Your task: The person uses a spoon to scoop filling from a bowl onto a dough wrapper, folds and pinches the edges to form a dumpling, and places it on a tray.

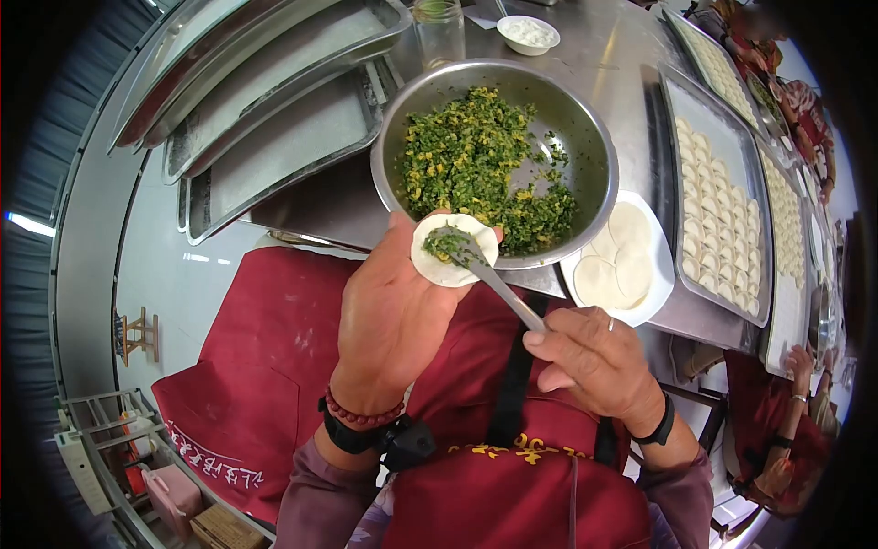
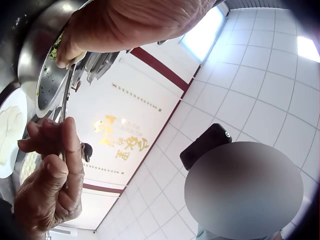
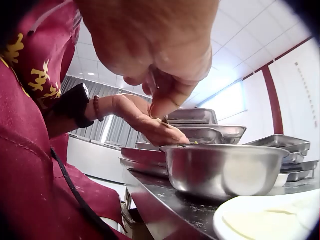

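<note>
A round dough wrapper (image 1: 479, 233) lies on the fingers of my left hand (image 1: 395, 306), palm up, at the near rim of the steel bowl (image 1: 599, 156). Green and yellow filling (image 1: 448, 245) sits on the wrapper, with the tip of a metal spoon (image 1: 512, 297) against it. My right hand (image 1: 599, 361) grips the spoon handle; the left wrist view shows this right hand (image 2: 50, 175) round the handle too. Chopped filling (image 1: 466, 156) covers much of the bowl. In the right wrist view the left hand (image 3: 145, 120) is beside the bowl (image 3: 225, 170).
A white plate of wrappers (image 1: 660, 265) stands right of the bowl. Beyond it, trays (image 1: 672, 91) hold rows of dumplings (image 1: 713, 220). Stacked metal trays (image 1: 302, 137) stand at left. A glass jar (image 1: 440, 37) and a small white bowl (image 1: 529, 48) are behind. Another person's arm (image 1: 791, 412) shows at right.
</note>
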Demonstrator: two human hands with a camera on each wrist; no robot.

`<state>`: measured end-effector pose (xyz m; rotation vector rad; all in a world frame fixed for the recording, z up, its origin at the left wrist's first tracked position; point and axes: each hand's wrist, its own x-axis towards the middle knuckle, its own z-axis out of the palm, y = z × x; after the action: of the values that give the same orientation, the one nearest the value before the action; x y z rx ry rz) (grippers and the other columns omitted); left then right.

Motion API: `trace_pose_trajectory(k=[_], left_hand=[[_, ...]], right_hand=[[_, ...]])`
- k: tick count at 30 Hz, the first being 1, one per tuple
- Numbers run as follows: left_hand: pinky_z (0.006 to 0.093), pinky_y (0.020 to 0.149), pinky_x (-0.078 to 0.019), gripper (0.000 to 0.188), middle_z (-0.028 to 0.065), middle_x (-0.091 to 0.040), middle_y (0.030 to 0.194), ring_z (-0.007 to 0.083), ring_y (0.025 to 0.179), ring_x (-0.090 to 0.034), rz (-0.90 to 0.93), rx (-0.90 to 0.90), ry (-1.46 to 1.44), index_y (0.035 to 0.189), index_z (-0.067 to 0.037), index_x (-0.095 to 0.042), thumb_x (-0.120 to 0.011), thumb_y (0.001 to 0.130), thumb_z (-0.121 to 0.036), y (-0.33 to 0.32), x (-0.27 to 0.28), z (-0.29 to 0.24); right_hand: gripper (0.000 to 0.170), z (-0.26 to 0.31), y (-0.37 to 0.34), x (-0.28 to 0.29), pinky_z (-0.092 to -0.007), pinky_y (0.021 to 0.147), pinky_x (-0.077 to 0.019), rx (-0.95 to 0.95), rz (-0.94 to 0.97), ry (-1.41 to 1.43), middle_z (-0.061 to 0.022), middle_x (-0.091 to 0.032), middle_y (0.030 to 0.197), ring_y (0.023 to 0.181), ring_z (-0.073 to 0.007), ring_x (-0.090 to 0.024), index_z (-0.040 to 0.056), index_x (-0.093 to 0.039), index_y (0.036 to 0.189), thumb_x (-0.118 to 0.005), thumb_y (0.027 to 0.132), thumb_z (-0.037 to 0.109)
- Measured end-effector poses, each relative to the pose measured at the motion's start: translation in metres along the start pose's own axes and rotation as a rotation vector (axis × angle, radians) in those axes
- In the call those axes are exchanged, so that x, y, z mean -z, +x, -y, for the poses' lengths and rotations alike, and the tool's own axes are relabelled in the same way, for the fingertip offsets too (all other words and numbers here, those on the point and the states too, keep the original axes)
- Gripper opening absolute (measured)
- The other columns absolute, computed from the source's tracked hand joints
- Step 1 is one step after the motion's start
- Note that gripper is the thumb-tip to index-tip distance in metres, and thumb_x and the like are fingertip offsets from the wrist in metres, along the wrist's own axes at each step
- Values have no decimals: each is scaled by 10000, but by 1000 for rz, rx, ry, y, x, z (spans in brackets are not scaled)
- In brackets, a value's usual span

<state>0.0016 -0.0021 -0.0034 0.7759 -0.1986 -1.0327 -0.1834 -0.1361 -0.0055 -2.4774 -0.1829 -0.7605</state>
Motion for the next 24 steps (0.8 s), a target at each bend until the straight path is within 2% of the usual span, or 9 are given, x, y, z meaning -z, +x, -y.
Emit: trace_pose_trajectory(k=[1, 3, 4, 6, 8, 9, 13, 16, 24], left_hand=[[530, 1166, -291, 562, 294, -441, 1411, 444, 1336, -412, 54, -50, 300, 1401, 112, -331, -301, 1084, -351, -4, 2, -1], [527, 1177, -270, 597, 321, -423, 1414, 458, 1352, -387, 68, -65, 459, 1387, 149, -317, -278, 1085, -364, -11, 3, -2], [526, 1183, -258, 610, 333, -414, 1417, 464, 1364, -370, 26, -27, 320, 1380, 164, -312, -266, 1085, -369, -14, 3, -1], [511, 1178, -273, 574, 304, -440, 1399, 439, 1367, -380, -36, 46, 23, 1355, 144, -354, -257, 1089, -355, -19, 4, -2], [484, 1155, -325, 490, 223, -510, 1357, 380, 1349, -433, -75, 114, -294, 1317, 76, -449, -261, 1096, -319, -23, 5, -5], [492, 1167, -304, 529, 231, -505, 1362, 401, 1353, -421, -109, 115, -307, 1333, 96, -433, -242, 1095, -335, -24, 5, -6], [497, 1167, -305, 524, 232, -499, 1368, 410, 1358, -411, -106, 88, -296, 1343, 95, -422, -249, 1094, -333, -27, 7, -6], [499, 1168, -306, 520, 236, -499, 1365, 417, 1357, -410, -129, 82, -313, 1343, 96, -422, -254, 1094, -329, -28, 8, -5], [503, 1176, -295, 523, 246, -496, 1363, 421, 1359, -404, -126, 91, -356, 1340, 99, -419, -267, 1092, -336, -26, 9, -5]], right_hand=[[426, -3, 0, 2, -338, 667, -557, -40, -27, 77, -139, -665, 964, 780, -258, -653, -5, -673, 1114, -724, 824, 303], [411, -5, -3, 9, -322, 680, -540, -189, -117, 225, -141, -687, 946, 766, -266, -662, -17, -680, 1085, -699, 858, 326], [344, -3, -2, 17, -302, 678, -534, -355, -133, 360, -135, -690, 921, 757, -227, -666, -35, -670, 1102, -652, 945, 270], [288, -9, 2, 20, -283, 661, -527, -565, -344, 601, -124, -691, 921, 764, -163, -656, -50, -662, 1123, -564, 1009, 195], [283, -21, 9, 23, -252, 644, -515, -742, -466, 502, -116, -686, 897, 763, -119, -639, -58, -658, 1137, -522, 1024, 164], [296, -32, 10, 23, -221, 599, -489, -786, -493, 426, -94, -681, 859, 736, -96, -631, -37, -669, 1139, -538, 1029, 206], [306, -60, 16, 22, -202, 519, -445, -855, -424, 206, -40, -661, 782, 646, -58, -598, 6, -692, 1111, -554, 1030, 267], [308, -61, 22, 22, -204, 503, -439, -910, -361, 180, -37, -655, 757, 620, -57, -584, 5, -693, 1094, -548, 1031, 269], [344, -67, 15, 13, -213, 459, -436, -1027, -385, 560, -63, -655, 744, 592, -69, -594, -14, -677, 1074, -521, 1034, 290]])
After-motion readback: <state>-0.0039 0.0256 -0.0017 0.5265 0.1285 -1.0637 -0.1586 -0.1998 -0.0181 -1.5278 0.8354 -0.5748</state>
